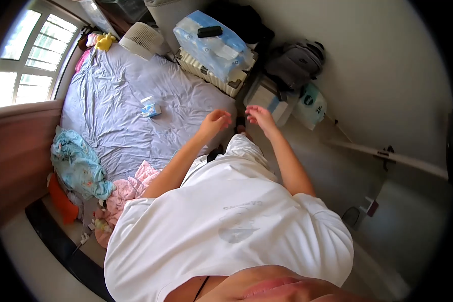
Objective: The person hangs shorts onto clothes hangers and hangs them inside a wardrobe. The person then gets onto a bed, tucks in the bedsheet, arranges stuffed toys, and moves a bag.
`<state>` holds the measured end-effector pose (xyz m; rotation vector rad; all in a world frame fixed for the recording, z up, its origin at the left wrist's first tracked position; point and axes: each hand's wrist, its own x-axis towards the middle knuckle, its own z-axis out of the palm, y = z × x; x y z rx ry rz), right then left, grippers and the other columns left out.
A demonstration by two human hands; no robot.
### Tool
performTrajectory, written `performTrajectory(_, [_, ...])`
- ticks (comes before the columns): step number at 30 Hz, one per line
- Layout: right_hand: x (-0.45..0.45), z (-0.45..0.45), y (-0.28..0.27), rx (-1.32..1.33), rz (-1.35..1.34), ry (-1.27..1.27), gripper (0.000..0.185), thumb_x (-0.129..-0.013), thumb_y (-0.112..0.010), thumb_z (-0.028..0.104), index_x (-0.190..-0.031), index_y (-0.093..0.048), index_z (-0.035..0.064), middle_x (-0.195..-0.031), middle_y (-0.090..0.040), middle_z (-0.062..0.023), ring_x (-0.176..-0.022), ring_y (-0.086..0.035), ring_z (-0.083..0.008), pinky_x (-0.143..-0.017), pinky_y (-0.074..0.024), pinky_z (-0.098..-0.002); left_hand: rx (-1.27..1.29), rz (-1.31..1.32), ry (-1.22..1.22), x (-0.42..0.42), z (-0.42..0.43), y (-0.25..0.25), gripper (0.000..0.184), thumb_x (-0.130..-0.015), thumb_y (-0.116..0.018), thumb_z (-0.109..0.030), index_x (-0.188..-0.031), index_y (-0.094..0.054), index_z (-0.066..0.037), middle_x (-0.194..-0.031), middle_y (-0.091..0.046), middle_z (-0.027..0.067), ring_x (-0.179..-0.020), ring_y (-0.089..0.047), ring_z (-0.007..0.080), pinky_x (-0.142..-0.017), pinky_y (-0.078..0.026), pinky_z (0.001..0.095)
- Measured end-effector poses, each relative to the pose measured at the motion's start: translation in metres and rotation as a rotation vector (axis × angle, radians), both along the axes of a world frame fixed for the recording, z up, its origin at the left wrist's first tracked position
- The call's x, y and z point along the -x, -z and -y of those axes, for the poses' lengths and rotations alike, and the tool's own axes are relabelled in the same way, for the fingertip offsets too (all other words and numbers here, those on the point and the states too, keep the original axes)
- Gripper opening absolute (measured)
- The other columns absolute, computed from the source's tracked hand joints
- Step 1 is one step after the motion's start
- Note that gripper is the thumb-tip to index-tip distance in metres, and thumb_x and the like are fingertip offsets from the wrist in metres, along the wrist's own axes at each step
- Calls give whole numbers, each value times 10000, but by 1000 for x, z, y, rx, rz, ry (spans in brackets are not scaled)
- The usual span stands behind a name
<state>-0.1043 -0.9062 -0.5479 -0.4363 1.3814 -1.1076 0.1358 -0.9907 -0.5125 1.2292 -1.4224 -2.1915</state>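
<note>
The blue box (151, 110) lies on the bed (116, 146), leftward of the left hand (217, 122), the nearer one; the right hand (260, 117) is farther (fingers of both loosely curled, apparently empty).

Bed (176, 85) left, backpack (297, 64) right
A box (151, 110) lies on the bed; a suitcase (199, 67) stands between the fan (140, 40) and the backpack.

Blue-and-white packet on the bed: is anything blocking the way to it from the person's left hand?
Nothing visible does. Between the left hand and the blue-and-white packet, only the rumpled bedsheet shows, with no object on that stretch.
</note>
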Motion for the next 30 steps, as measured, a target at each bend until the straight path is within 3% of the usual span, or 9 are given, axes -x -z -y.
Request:
performTrajectory(6, [113, 235, 53, 340, -784, 106, 484, -803, -787, 296, -1175, -634, 26, -1065, -688, -128, -1007, -648, -263, -905, -511, -365, -67, 131, -379, -16, 31, 16, 194, -1010, -505, -176, -1144, -615, -88, -971, -700, 38, -825, -632, 120, -704, -494, 270])
performTrajectory(10, [134, 379, 25, 189, -1067, 71, 970, -696, -849, 486, -1466, -372, 141, -1562, -239, -246, -1380, -328, -441, -1095, -336, -574, -180, 204, -510, -13, 27, 3, 212, -1021, -495, -198, -1166, -614, -99, -975, -696, 32, -827, -621, 105, -712, -495, 265])
performTrajectory(13, [124, 445, 12, -43, -1146, -53, 1265, -656, -854, 576, -1573, -46, 248, -1612, -24, -254, -1460, -95, -515, -1041, -184, -802, -225, 244, -573, 9, 29, -13, 215, -1017, -510, -206, -1173, -612, -100, -988, -686, 21, -831, -615, 92, -725, -495, 252])
performTrajectory(16, [124, 480, 34, -224, -1245, -118, 1270, -651, -853, 584, -1575, -29, 301, -1621, 2, -246, -1462, -76, -526, -1033, -199, -803, -228, 243, -666, 35, 27, -16, 203, -1019, -512, -199, -1168, -611, -104, -986, -686, 18, -832, -611, 90, -726, -492, 245])
performTrajectory(18, [135, 494, 74, -244, -1211, -121, 1068, -707, -825, 539, -1550, -206, 322, -1611, -109, -202, -1460, -98, -515, -1008, -234, -815, -272, 178, -708, 45, 22, -3, 192, -1027, -506, -197, -1163, -609, -109, -986, -685, 12, -830, -607, 89, -728, -490, 239])
performTrajectory(21, [170, 494, 119, -6, -1043, -128, 561, -822, -679, 258, -1354, -578, 110, -1283, -615, -237, -1177, -586, -423, -974, -489, -491, -318, 161, -638, 61, 20, -10, 190, -1035, -492, -202, -1160, -606, -114, -987, -681, 3, -832, -600, 85, -741, -486, 238])
performTrajectory(24, [201, 499, 145, 57, -827, 144, 567, -838, -609, 176, -1368, -527, -8, -1291, -609, -253, -1183, -591, -383, -1006, -464, -444, -279, 177, -653, 64, 20, -14, 189, -1032, -495, -195, -1160, -607, -114, -981, -679, -4, -844, -597, 81, -740, -482, 240])
performTrajectory(28, [241, 484, 62, 299, -8, 362, 489, -842, -573, 92, -1312, -515, -31, -1251, -592, -151, -1140, -571, -295, -980, -472, -399, -218, 155, -706, 59, 20, -12, 189, -1029, -495, -190, -1145, -617, -104, -967, -676, -3, -819, -588, 71, -723, -468, 226])
performTrajectory(30, [247, 460, -13, 267, 47, 384, 435, -846, -566, 86, -1263, -524, -28, -1159, -610, -130, -1036, -614, -266, -884, -525, -388, -229, 128, -752, 61, 18, -12, 192, -1029, -497, -190, -1140, -618, -91, -961, -677, 3, -811, -588, 70, -716, -467, 222])
